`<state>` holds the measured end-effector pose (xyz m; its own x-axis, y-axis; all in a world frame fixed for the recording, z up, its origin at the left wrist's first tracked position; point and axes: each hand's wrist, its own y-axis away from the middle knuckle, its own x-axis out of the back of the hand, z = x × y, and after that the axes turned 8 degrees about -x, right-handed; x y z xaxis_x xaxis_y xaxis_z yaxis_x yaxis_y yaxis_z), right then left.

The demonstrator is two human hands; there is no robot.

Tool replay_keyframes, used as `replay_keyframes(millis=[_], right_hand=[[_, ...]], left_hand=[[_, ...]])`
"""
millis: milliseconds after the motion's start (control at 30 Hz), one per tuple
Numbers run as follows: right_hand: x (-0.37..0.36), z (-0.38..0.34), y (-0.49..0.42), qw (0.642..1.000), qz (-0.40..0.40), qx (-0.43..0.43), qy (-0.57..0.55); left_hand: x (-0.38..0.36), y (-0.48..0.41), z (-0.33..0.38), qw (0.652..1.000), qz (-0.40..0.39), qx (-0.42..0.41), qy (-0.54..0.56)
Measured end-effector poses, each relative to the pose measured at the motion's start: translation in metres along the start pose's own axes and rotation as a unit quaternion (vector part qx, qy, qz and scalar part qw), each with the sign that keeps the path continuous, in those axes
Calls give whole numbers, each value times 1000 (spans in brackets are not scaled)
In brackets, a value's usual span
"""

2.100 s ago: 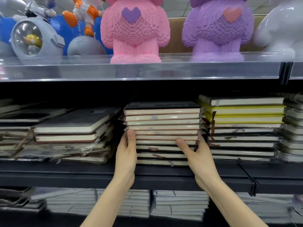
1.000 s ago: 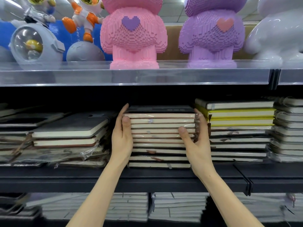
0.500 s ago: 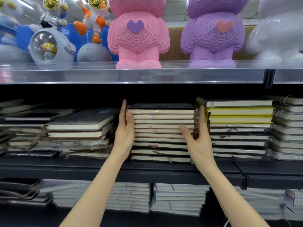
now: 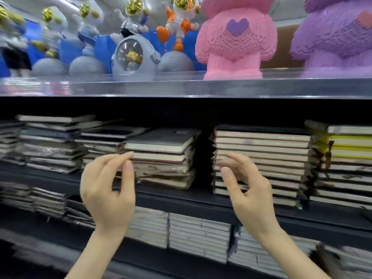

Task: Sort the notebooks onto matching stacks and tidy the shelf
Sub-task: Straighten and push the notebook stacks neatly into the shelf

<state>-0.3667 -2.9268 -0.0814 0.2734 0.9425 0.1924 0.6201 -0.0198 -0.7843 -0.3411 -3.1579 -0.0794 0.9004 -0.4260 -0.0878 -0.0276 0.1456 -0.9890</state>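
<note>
On the dark middle shelf a squared stack of dark notebooks stands right of centre. Left of it, across a gap, lies an untidy stack with a dark notebook on top and loose plastic wrap lower down. My left hand hovers in front of the untidy stack's left corner, fingers loosely curled, holding nothing. My right hand hangs in front of the squared stack's left edge, fingers relaxed and empty. A stack with yellow notebooks stands at the far right.
More messy notebook piles fill the shelf's left end. The clear upper shelf carries astronaut figures, a pink brick figure and a purple one. White-edged notebook stacks fill the lower shelf.
Both hands have let go of the sides of the squared stack and pulled back toward me. The view has swung left, so the untidy stack now sits centre.
</note>
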Motion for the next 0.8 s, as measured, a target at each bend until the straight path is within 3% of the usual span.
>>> replay_keyframes(millis=[100,167,333,400,467,667,733,800], right_hand=[[-39,-15,-9,996,-57,-72,-10],[-63,-22,-19,994,-65,-89,5],[-104,-18,-28,989,-43,-133,45],[-111,-19,-25,987,-38,-147,53],[-112,-22,-23,983,-56,-162,57],[-85,-27,-25,959,-175,-193,116],[-80,-30,-26,955,-187,-194,120],[-84,-31,-28,971,-135,-176,92]], left_hand=[[-6,-13,-53,995,-94,28,-28],[-14,-15,-81,981,-189,28,41],[-22,-15,-113,895,-329,111,281],[-23,-15,-122,851,-390,127,329],[-23,-15,-131,831,-444,91,321],[-23,-34,-155,821,-501,-67,265],[-26,-36,-152,844,-449,-83,279],[-32,-32,-142,871,-354,-21,340]])
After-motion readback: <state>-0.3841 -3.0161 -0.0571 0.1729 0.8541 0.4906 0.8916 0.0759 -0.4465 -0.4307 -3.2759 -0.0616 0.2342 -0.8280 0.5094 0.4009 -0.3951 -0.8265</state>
